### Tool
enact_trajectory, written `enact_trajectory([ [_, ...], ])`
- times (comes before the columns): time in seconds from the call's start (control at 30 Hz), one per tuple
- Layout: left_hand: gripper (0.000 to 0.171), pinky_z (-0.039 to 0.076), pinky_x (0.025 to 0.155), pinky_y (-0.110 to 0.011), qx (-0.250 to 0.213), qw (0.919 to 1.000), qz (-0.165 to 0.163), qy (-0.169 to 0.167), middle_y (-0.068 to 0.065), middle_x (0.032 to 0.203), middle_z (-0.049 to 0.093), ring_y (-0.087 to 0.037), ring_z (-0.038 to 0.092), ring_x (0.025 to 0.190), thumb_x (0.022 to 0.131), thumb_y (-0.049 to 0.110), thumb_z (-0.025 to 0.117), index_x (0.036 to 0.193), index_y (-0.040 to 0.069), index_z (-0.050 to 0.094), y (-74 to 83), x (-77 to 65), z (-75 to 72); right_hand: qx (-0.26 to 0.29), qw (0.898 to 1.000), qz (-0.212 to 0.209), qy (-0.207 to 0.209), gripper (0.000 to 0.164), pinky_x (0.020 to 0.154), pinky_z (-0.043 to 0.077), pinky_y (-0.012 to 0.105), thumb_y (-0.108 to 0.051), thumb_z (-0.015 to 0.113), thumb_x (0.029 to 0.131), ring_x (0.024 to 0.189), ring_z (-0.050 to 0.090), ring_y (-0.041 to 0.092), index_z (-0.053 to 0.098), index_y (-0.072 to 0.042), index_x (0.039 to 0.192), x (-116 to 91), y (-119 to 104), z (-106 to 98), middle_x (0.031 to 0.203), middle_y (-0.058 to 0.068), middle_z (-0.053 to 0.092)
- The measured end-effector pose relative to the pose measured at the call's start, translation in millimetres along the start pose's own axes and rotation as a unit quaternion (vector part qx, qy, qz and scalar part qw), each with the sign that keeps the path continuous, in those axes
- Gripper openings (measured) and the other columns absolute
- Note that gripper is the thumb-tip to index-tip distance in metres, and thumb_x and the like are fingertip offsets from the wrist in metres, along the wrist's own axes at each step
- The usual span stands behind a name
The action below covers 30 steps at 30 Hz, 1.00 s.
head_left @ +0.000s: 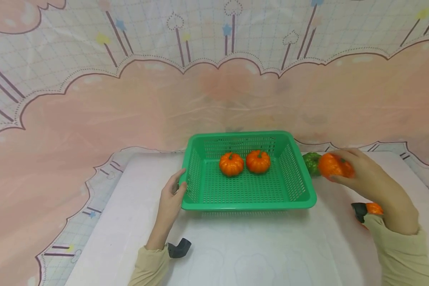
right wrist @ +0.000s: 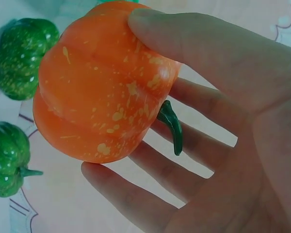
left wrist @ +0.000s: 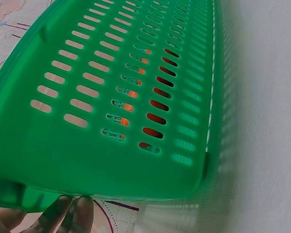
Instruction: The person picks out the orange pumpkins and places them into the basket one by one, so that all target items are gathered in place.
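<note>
A green plastic basket (head_left: 243, 205) with slotted walls stands on the white table. Inside it, side by side towards the back, sit two small orange pumpkins, one on the left (head_left: 231, 164) and one on the right (head_left: 258, 161). My left hand (head_left: 171, 198) holds the basket's left rim; its fingertips (left wrist: 82, 213) show against the end wall in the left wrist view. To the right of the basket, my right hand (head_left: 361, 171) grips another orange pumpkin (right wrist: 102, 87) with yellow flecks and a green stem, raised above the table.
A speckled green pumpkin (head_left: 312, 163) lies beside the basket's right end. The right wrist view shows a second green pumpkin (right wrist: 9, 158). Partly covered by my right wrist is one more orange pumpkin (head_left: 374, 208). A patterned cloth (head_left: 136, 107) hangs behind the table.
</note>
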<state>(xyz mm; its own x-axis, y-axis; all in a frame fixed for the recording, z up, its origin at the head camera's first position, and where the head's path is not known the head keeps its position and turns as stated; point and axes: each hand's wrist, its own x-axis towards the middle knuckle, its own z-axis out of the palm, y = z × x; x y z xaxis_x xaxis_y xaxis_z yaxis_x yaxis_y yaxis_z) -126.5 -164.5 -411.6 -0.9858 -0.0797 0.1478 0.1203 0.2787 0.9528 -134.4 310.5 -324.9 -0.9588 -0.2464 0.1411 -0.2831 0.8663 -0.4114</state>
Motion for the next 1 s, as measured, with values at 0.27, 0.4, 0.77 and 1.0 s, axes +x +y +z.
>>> enact_trajectory([
  [0.27,0.043,0.039,0.113,-0.052,0.010,0.9999,-0.001,0.009,-0.015,0.155,0.041,-0.037,0.040,0.142,0.104,0.014,0.048,0.147,0.009,0.046,-0.7,1.1,1.3,0.001,1.000,-0.010,-0.001,0.064,0.091,0.044,0.070,-0.023,0.078,0.086,0.115,0.048,0.047,0.049,-0.001,0.139,3.7,-12.5,-1.4,0.139,0.027,0.042],
  [0.4,0.043,0.038,0.113,-0.051,0.008,0.9999,-0.002,0.007,-0.015,0.155,0.041,-0.037,0.039,0.142,0.104,0.014,0.048,0.147,0.008,0.046,0.0,0.7,1.4,-0.001,1.000,-0.017,-0.002,0.064,0.091,0.045,0.071,-0.022,0.079,0.086,0.114,0.049,0.047,0.049,0.000,0.139,4.6,-18.3,0.0,0.139,0.026,0.043],
  [0.77,0.043,0.038,0.114,-0.051,-0.008,1.0000,-0.001,-0.001,-0.015,0.155,0.040,-0.036,0.038,0.143,0.104,0.014,0.048,0.147,0.009,0.045,-0.3,-0.1,0.7,0.008,0.998,-0.058,0.022,0.061,0.092,0.044,0.069,-0.020,0.081,0.084,0.120,0.046,0.045,0.054,-0.004,0.136,8.4,-31.0,2.4,0.138,0.024,0.045],
  [1.0,0.043,0.039,0.113,-0.050,-0.006,1.0000,0.000,-0.001,-0.014,0.155,0.040,-0.035,0.039,0.143,0.104,0.015,0.049,0.147,0.010,0.046,-0.7,-0.2,0.4,0.003,0.998,-0.063,0.018,0.063,0.091,0.045,0.067,-0.025,0.080,0.085,0.118,0.049,0.042,0.053,-0.009,0.140,13.1,-41.1,3.9,0.140,0.021,0.047],
])
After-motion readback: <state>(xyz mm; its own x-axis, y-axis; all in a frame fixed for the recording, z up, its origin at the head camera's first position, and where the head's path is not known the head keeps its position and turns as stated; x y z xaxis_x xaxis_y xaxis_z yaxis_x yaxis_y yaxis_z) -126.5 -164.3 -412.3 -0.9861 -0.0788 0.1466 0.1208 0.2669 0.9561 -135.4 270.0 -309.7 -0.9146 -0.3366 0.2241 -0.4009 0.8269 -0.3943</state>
